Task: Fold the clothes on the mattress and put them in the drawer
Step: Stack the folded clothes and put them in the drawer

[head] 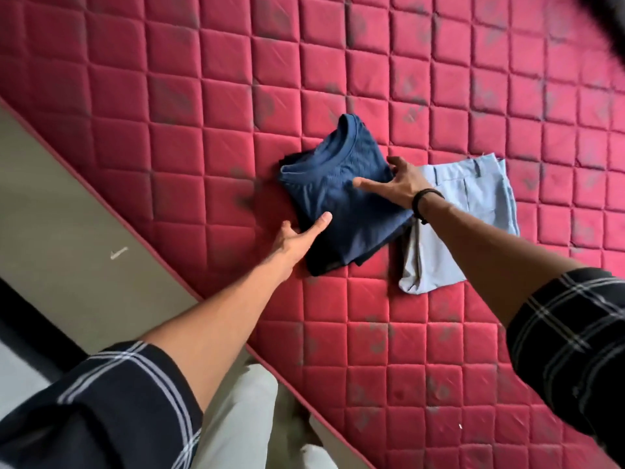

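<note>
Both arms reach forward over the mattress [372, 62]. Left hand [297, 236]: thumb straight on top of the folded blue shirt [341, 198], fingers tucked under its near-left edge, gripping it. Right hand [395, 184]: fingers spread and relaxed, thumb lying on the shirt, fingertips at its right edge. Black band [422, 201] on right wrist; dark checked sleeves.

Mattress: red, quilted in squares, with grey smudges; pale floor to the left.

Shirt: navy, folded compact, collar facing away, mid-mattress. Light-blue folded garment [466, 211] touching its right side.
</note>
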`<state>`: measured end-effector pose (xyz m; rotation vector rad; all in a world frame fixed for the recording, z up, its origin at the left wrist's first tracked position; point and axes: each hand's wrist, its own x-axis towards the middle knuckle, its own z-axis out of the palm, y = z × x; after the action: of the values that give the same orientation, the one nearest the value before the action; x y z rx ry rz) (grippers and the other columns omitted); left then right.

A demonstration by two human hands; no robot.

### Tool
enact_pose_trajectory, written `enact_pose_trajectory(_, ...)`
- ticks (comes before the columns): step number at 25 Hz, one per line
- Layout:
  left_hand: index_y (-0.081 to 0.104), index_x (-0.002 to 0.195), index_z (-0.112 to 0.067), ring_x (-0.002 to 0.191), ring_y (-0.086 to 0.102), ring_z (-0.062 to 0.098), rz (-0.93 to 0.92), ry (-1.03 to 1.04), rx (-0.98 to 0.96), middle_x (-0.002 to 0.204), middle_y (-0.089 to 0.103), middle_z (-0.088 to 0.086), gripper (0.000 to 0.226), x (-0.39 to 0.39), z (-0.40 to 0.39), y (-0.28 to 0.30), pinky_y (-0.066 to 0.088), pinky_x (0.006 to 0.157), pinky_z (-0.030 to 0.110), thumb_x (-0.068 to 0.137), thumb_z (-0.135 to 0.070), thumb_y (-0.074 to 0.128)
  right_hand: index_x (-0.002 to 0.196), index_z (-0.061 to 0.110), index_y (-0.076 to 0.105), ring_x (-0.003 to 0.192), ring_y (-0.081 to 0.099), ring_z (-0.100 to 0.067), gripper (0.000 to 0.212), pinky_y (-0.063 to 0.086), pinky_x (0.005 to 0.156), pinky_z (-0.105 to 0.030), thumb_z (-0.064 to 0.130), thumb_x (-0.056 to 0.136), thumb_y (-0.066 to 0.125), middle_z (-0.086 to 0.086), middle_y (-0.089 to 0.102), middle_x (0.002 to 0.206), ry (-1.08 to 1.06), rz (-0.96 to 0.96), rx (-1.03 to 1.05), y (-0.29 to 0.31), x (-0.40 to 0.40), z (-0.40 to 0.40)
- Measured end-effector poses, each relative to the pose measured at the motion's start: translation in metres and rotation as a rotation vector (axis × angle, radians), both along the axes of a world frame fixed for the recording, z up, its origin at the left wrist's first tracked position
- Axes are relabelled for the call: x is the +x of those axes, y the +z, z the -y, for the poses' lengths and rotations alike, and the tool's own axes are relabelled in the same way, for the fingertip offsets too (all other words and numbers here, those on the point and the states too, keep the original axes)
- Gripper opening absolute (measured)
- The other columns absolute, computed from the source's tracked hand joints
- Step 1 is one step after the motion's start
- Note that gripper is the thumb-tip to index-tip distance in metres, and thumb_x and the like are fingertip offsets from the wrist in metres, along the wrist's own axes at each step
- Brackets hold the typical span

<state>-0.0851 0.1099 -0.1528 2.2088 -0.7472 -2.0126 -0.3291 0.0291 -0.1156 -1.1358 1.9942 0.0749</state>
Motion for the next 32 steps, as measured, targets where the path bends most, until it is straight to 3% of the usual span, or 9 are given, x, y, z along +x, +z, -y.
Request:
enact_pose_trajectory(3, 0.031, 0.148, -0.022, 0.116, 0.066, 0.021, -0.160, 0.093, 0.026, 0.141, 0.056, -0.001, 0.120, -0.005, 0.019, -0.002, 0.058, 0.084, 0.035, 0.056, -0.081, 0.081, 0.143, 0.029, 0.049, 0.125, 0.059, -0.023, 0.130, 0.046, 0.111, -0.042, 0.096, 0.035, 0.076, 0.003, 0.061, 0.137, -0.016, -0.002, 0.175, -0.016, -0.002, 0.016)
enact_pose_trajectory(6, 0.047, 0.129, -0.028, 0.083, 0.071, 0.014, -0.147, 0.027, 0.003, 0.122, 0.070, -0.006, 0.087, -0.003, 0.028, -0.004, 0.052, 0.064, 0.028, 0.065, -0.078, 0.079, 0.137, 0.039, 0.053, 0.113, 0.067, -0.017, 0.126, 0.052, 0.104, -0.041, 0.093, 0.027, 0.081, 0.012, 0.067, 0.128, -0.108, 0.063, 0.323, -0.032, -0.003, 0.017)
enact_pose_trajectory(8, 0.061, 0.124, -0.024, 0.089, 0.069, 0.014, -0.073, -0.056, -0.002, 0.117, 0.072, -0.007, 0.092, 0.009, 0.036, -0.003, 0.054, 0.073, 0.028, 0.058, -0.086, 0.076, 0.133, 0.045, 0.055, 0.109, 0.069, -0.017, 0.115, 0.053, 0.101, -0.043, 0.091, 0.032, 0.083, 0.016, 0.070, 0.123, -0.202, 0.199, 0.452, -0.039, -0.003, 0.001)
enact_pose_trajectory(11, 0.064, 0.126, -0.018, 0.104, 0.066, 0.016, -0.063, -0.129, 0.049, 0.114, 0.068, -0.006, 0.096, 0.031, 0.047, 0.011, 0.050, 0.097, 0.029, 0.059, -0.086, 0.075, 0.132, 0.031, 0.066, 0.112, 0.071, -0.025, 0.105, 0.050, 0.107, -0.045, 0.085, 0.045, 0.085, 0.004, 0.075, 0.120, -0.428, 0.463, 0.603, -0.025, 0.016, -0.034)
enact_pose_trajectory(17, 0.065, 0.127, -0.017, 0.094, 0.076, 0.017, -0.262, -0.072, 0.160, 0.106, 0.078, 0.000, 0.089, 0.061, 0.042, 0.042, 0.057, 0.094, 0.033, 0.062, -0.075, 0.084, 0.131, 0.011, 0.068, 0.118, 0.069, -0.026, 0.054, 0.051, 0.107, -0.038, 0.050, 0.093, 0.069, -0.012, 0.070, 0.130, -0.834, 0.967, 0.344, 0.014, 0.075, -0.098)
enact_pose_trajectory(20, 0.068, 0.117, -0.020, 0.095, 0.076, 0.015, -0.249, -0.070, 0.157, 0.104, 0.078, -0.001, 0.082, 0.081, 0.025, 0.057, 0.056, 0.089, 0.030, 0.060, -0.077, 0.083, 0.135, 0.011, 0.065, 0.124, 0.065, -0.028, 0.060, 0.047, 0.111, -0.042, 0.050, 0.091, 0.072, -0.013, 0.068, 0.134, -0.781, 0.982, 0.400, 0.027, 0.092, -0.119)
enact_pose_trajectory(24, 0.071, 0.123, -0.021, 0.106, 0.075, 0.023, -0.357, -0.076, 0.299, 0.112, 0.078, 0.005, 0.085, 0.107, -0.023, 0.083, 0.052, 0.106, 0.044, 0.062, -0.080, 0.080, 0.133, 0.012, 0.068, 0.121, 0.067, -0.031, 0.066, 0.046, 0.113, -0.048, 0.053, 0.082, 0.081, -0.015, 0.070, 0.130, -0.668, 0.966, 0.410, 0.034, 0.105, -0.148)
enact_pose_trajectory(27, 0.069, 0.129, -0.017, 0.113, 0.072, 0.027, -0.443, 0.082, 0.293, 0.120, 0.075, 0.010, 0.070, 0.123, -0.081, 0.099, 0.050, 0.109, 0.047, 0.078, -0.065, 0.079, 0.133, 0.011, 0.068, 0.122, 0.066, -0.033, 0.064, 0.047, 0.112, -0.048, 0.049, 0.083, 0.082, -0.016, 0.069, 0.131, -0.594, 0.974, 0.422, 0.041, 0.115, -0.168)
enact_pose_trajectory(32, 0.068, 0.129, -0.018, 0.115, 0.071, 0.026, -0.476, 0.340, 0.120, 0.122, 0.075, 0.008, 0.069, 0.136, -0.206, 0.123, 0.049, 0.110, 0.049, 0.072, -0.051, 0.088, 0.136, 0.011, 0.066, 0.129, 0.061, -0.035, 0.065, 0.043, 0.116, -0.051, 0.045, 0.084, 0.083, -0.017, 0.066, 0.136, -0.344, 1.010, 0.505, 0.059, 0.134, -0.227)
